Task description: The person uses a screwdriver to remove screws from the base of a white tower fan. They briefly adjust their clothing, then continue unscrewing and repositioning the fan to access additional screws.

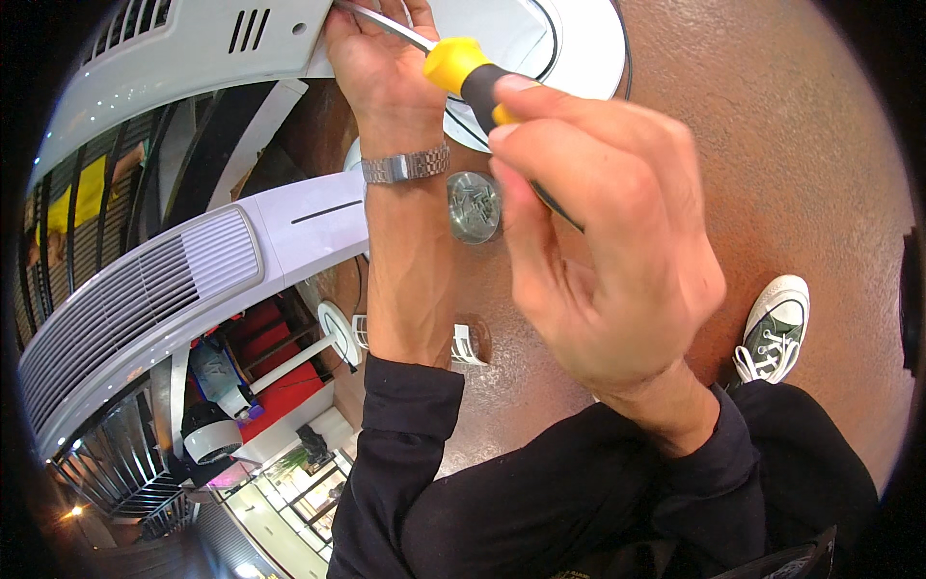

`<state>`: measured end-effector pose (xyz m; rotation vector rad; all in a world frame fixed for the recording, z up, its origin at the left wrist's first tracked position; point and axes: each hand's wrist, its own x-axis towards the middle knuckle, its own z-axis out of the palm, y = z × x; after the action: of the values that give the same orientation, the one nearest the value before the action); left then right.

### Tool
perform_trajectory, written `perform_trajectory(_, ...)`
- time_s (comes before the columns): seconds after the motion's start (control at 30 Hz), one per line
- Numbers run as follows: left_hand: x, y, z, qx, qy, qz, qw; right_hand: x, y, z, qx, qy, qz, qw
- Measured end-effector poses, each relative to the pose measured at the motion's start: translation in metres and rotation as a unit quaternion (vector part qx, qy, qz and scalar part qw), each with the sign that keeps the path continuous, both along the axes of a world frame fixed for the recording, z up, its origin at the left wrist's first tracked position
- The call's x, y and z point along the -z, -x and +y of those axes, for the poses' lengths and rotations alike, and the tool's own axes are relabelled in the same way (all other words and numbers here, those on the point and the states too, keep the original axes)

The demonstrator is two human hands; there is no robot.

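My right hand point(617, 232) is closed on a screwdriver point(458, 66) with a yellow and black handle. Its metal shaft slants up and left, passing in front of my left hand point(386, 72) to the edge of a white slotted housing point(256, 39); the tip lies beyond the frame. My left hand is palm up beside that housing, thumb near its edge and fingers curled at the top border. What those fingers hold, if anything, is hidden. Below the wrist, a clear round dish point(475, 207) with small dark pieces, perhaps screws, stands on the floor.
A white round base point(588, 48) with a black cable lies beyond my hands. Another long white housing with a grille point(145, 314) runs left, behind my left forearm. A small white slotted part point(468, 344) rests on the brown floor point(801, 145). My shoe point(775, 330) is at right.
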<state>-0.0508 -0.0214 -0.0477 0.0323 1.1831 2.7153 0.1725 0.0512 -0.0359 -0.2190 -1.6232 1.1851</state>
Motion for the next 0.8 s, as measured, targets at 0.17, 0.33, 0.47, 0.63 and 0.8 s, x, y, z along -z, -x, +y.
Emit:
perform_trajectory(0.17, 0.001, 0.007, 0.001, 0.05, -0.074, -0.031, 0.996, 0.0, 0.004, 0.006, 0.007, -0.026, 0.016, 1.0)
perform_trajectory(0.33, 0.014, 0.01, 0.005, 0.092, -0.136, -0.068, 0.984, 0.003, -0.005, -0.005, -0.011, 0.031, -0.107, 0.994)
perform_trajectory(0.47, 0.009, 0.017, -0.006, 0.148, -0.186, -0.09, 0.967, -0.007, -0.007, -0.005, -0.011, 0.014, -0.113, 0.993)
perform_trajectory(0.63, 0.013, 0.019, -0.003, 0.173, -0.21, -0.076, 0.959, 0.009, -0.002, 0.007, 0.019, -0.079, -0.038, 0.996)
perform_trajectory(0.8, 0.017, 0.017, 0.002, 0.171, -0.21, -0.077, 0.959, 0.011, 0.005, -0.004, 0.046, -0.065, -0.017, 0.997)
